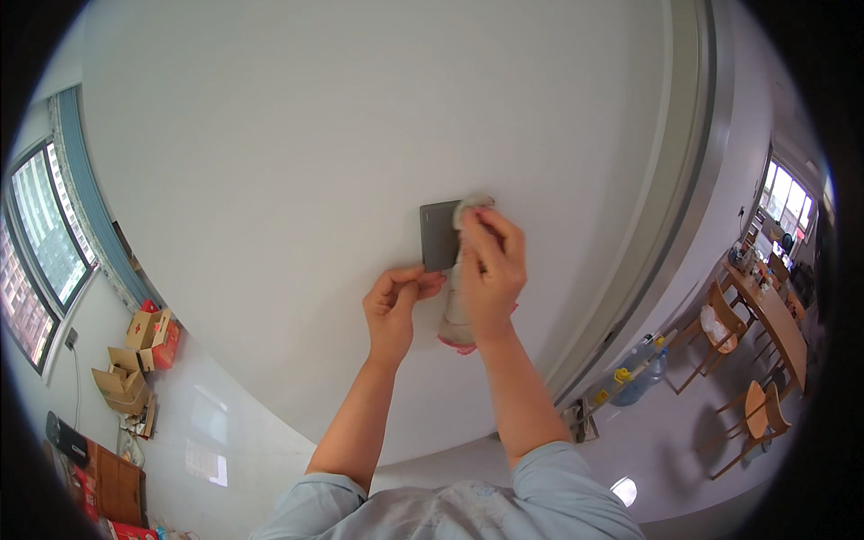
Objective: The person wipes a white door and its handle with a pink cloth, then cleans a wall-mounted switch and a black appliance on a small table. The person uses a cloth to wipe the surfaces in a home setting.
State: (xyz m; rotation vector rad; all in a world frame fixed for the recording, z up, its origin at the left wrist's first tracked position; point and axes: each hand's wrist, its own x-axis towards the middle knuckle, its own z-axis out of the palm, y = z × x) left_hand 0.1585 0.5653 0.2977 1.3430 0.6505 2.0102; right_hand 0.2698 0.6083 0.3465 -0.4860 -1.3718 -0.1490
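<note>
A dark grey wall switch plate (439,233) is set in the white wall (304,148) straight ahead. My right hand (493,270) pinches a pale cloth (459,314) with a pink edge. The bunched top of the cloth lies against the plate's upper right part and covers it, while the rest hangs below my fingers. My left hand (398,297) is at the plate's lower left corner, fingers partly curled, fingertips by the bottom edge. Nothing is seen held in it.
Right of the wall is a door frame (702,155). Beyond it are a large water bottle (641,378), wooden chairs (759,412) and a cluttered wooden table (776,317). At left, cardboard boxes (125,391) sit below a window (50,243), near a brown wooden cabinet (118,479).
</note>
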